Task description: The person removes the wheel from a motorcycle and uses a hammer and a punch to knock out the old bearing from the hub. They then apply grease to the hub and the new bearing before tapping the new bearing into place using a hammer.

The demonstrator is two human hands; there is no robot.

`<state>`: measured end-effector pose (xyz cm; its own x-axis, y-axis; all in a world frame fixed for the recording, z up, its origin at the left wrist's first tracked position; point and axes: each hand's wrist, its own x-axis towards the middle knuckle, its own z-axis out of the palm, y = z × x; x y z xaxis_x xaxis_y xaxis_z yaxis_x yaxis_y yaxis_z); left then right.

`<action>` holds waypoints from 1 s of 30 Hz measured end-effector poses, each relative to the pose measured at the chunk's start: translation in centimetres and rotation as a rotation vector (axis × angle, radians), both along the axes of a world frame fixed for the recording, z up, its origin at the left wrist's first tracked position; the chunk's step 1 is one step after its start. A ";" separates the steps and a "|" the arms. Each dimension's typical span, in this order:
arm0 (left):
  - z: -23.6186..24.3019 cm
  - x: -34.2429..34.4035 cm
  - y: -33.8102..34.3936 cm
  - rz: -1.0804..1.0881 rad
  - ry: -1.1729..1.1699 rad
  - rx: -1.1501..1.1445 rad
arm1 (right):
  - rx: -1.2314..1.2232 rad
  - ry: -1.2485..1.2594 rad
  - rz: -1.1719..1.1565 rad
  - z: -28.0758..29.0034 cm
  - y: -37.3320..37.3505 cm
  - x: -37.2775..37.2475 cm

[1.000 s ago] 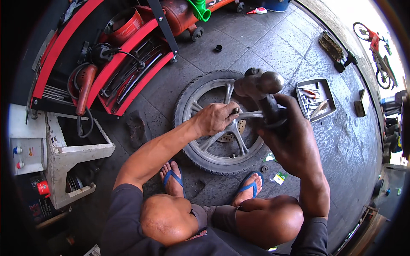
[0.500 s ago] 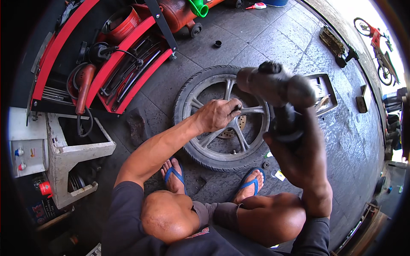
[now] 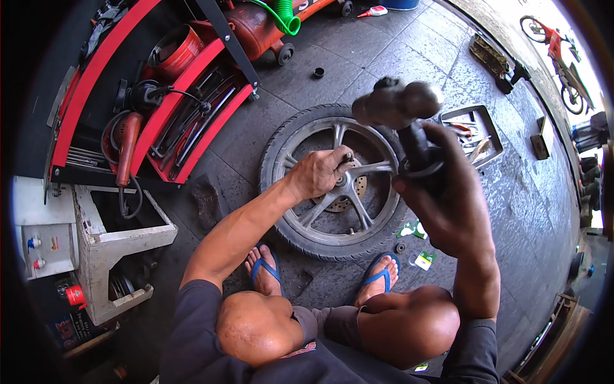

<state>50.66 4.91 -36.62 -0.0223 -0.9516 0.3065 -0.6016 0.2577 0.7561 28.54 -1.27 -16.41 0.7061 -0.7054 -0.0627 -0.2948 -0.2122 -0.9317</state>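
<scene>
My left hand (image 3: 318, 173) is closed round a short dark metal rod (image 3: 347, 157), whose end pokes out above the thumb. It is over the hub area of a motorcycle wheel (image 3: 274, 163), which lies flat on the floor with its cast spokes and a brake disc (image 3: 362, 187) in view. The rod's lower end is hidden by my hand. My right hand (image 3: 455, 211) grips a ball-peen hammer (image 3: 400, 104) by its dark handle, raised above the wheel's right side, with the head clear of the rod.
At right lies a tray (image 3: 497, 131) of hand tools. A red tool rack (image 3: 185, 83) and a white stand (image 3: 128, 240) are on the left. Green-and-white packaging (image 3: 424, 260) and a small ring (image 3: 400, 248) lie near my right foot. A black cap (image 3: 318, 73) sits beyond the wheel.
The hammer in my right hand has shifted up and slightly left in the picture, uncovering more of the tool tray. My left hand stays closed on the rod over the hub area.
</scene>
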 end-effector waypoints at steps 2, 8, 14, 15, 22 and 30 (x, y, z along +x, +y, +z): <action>0.0 0.1 0.2 0.002 0.000 -0.012 | -0.027 -0.039 0.005 0.8 0.3 0.0; 0.8 -0.3 -0.1 -0.003 -0.028 -0.046 | -0.235 0.178 0.133 -5.1 -0.3 0.5; 1.0 -0.1 1.1 -0.007 -0.026 0.009 | -0.146 0.239 0.107 -5.0 -0.4 0.7; 1.0 0.2 1.5 -0.005 -0.032 0.013 | -0.138 0.240 0.092 -4.0 -0.4 1.1; 0.9 -0.1 2.2 -0.003 -0.059 -0.056 | -0.158 -0.024 0.110 1.4 0.5 0.5; 0.7 0.0 2.5 0.005 -0.039 -0.033 | -0.101 0.025 0.130 1.8 1.0 0.8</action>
